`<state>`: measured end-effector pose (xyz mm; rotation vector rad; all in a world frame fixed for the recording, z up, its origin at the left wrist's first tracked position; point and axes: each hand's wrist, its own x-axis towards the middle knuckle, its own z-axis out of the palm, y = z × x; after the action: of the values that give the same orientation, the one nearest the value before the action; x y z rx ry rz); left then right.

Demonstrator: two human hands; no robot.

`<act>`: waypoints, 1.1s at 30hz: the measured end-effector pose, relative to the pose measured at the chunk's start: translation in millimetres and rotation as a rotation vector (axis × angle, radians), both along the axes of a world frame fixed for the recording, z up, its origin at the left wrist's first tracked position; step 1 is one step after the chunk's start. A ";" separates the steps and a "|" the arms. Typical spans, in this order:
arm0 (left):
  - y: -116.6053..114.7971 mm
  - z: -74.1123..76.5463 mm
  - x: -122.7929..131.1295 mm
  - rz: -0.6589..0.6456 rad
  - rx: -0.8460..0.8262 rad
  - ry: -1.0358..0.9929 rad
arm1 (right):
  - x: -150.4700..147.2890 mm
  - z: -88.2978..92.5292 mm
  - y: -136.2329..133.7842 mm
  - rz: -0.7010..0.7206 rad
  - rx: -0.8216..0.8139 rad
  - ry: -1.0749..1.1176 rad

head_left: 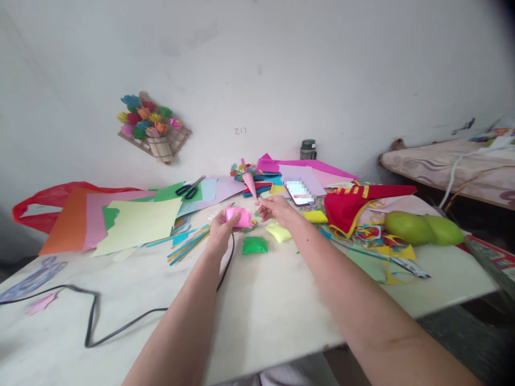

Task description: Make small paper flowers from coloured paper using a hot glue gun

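Gripped in the left hand (220, 228), the pink packet (239, 217) sat over the table (257, 300) towards its far edge, long axis running crosswise! Just to its right, apart, the right hand (273, 210) curled narrow, palm inward; whether it pinched anything, I couldn't tell.

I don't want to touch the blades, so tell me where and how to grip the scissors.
Grip the scissors by their dark handle loops, probably coming from the near left: the loops face that way, while the blades point away to the right, toward the wall. The left hand is nearer but holds the pink packet.
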<state>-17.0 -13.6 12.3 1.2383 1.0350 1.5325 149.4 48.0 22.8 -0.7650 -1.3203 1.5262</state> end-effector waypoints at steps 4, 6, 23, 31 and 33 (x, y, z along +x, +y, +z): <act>0.7 -1.6 -1.0 0.003 0.011 0.004 | 0.6 -2.0 1.7 0.053 -0.033 0.058; 1.4 -2.7 -1.6 0.002 0.012 0.010 | 0.5 -2.8 2.2 0.064 -0.039 0.087; 0.9 -2.2 -0.2 0.006 0.008 0.001 | -2.1 -1.7 2.3 0.017 -0.024 0.109; 1.3 -2.8 -1.1 0.012 0.009 0.015 | -1.5 -0.6 2.3 -0.039 0.005 0.051; 1.2 -2.9 -1.4 0.013 0.009 0.014 | -1.1 0.1 1.1 -0.050 0.001 0.041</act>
<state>-18.3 -12.3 9.4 1.2528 1.0480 1.5418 148.3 49.1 22.9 -0.7575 -1.2626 1.4940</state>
